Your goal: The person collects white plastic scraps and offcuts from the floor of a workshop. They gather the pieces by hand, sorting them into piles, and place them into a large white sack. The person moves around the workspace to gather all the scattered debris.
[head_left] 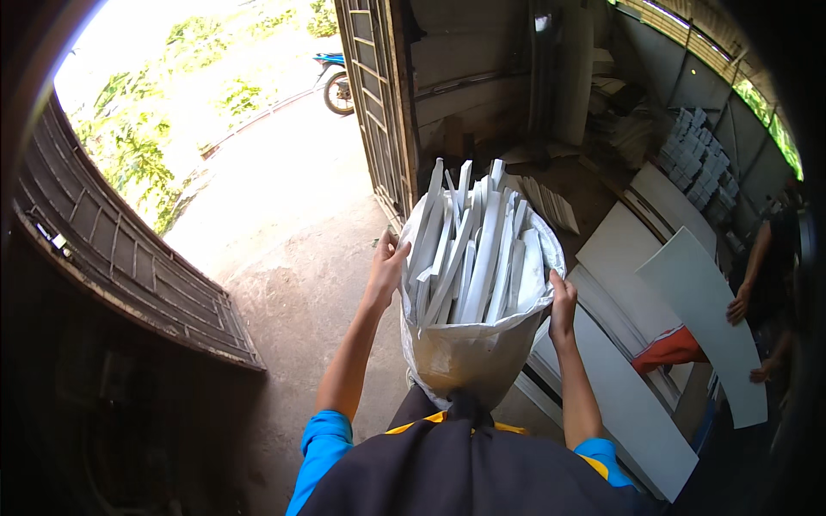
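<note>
A large white sack [465,357] stands upright against the front of my body, its mouth wide and packed with long white strips [482,254] that poke up past the rim. My left hand [390,264] grips the sack's rim on the left side, thumb up near the edge. On the opposite side, my right hand [562,297] is closed on the rim a little lower. Both arms reach forward around the sack, and its bottom is hidden from me.
Open metal gates [129,232] lead to a sunlit path with a motorcycle [338,90]. At right, a co-worker's hands [740,303] hold a white panel [705,310]. More white boards [615,378] lie beside me. Stacked white pieces [699,159] stand by the far wall.
</note>
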The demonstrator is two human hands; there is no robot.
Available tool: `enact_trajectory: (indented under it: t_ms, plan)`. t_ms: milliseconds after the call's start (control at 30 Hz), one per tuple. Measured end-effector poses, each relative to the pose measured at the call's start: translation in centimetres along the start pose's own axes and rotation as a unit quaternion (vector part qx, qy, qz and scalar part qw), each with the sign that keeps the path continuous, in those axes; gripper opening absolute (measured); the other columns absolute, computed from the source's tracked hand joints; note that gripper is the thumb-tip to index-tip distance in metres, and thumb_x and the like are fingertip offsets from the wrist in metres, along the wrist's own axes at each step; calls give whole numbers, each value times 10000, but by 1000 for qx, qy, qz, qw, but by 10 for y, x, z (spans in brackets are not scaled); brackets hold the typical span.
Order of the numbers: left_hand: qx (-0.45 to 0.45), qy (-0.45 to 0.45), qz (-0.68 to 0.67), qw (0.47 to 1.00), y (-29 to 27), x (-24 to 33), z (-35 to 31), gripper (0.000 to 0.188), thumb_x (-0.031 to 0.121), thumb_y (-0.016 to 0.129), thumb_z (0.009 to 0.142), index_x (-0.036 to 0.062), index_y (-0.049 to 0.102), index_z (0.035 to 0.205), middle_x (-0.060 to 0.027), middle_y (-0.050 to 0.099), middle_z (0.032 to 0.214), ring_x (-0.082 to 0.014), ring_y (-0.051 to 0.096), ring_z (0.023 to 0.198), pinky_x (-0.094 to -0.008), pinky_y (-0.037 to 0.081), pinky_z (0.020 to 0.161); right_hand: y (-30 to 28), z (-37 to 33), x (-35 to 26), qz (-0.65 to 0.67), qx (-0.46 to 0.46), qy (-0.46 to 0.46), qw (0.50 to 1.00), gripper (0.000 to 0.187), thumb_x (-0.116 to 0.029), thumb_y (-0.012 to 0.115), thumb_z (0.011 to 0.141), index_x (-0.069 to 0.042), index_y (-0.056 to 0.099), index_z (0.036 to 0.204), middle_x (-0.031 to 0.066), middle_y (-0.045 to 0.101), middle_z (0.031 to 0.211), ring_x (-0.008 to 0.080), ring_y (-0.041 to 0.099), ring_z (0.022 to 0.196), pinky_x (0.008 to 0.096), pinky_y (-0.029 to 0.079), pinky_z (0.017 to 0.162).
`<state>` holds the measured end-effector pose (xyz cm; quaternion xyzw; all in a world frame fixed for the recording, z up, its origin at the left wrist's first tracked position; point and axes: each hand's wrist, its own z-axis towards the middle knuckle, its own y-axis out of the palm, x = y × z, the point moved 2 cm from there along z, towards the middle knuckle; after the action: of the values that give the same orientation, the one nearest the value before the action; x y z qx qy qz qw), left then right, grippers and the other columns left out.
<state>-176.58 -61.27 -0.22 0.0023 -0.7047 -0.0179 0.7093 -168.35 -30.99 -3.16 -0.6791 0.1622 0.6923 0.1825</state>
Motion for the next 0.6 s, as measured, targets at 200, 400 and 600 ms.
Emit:
enact_trajectory:
  t_ms: [200,400,600]
  plan:
    - [-60,8,16,998,6,-50,112,177,156,491,856,79,349,783,4,378,648,-60,340,580,-220,301,489,41,63,29,-42,75,10,996,390,-299,491,833,7,479,592,-14,398,553,86,336,548,264,282,496]
    - [-96,73,10,993,50,-50,247,148,172,459,872,73,358,828,-40,477,731,-66,424,651,-214,359,534,78,171,34,-10,140,11,990,398,-318,499,835,18,498,620,-15,401,581,92,328,569,273,296,520]
    - [-141,35,-8,989,75,-115,333,177,136,470,871,68,331,785,19,338,650,-49,302,614,-198,294,524,100,235,128,64,197,56,977,311,-279,497,844,24,565,830,17,512,766,90,432,717,248,356,676]
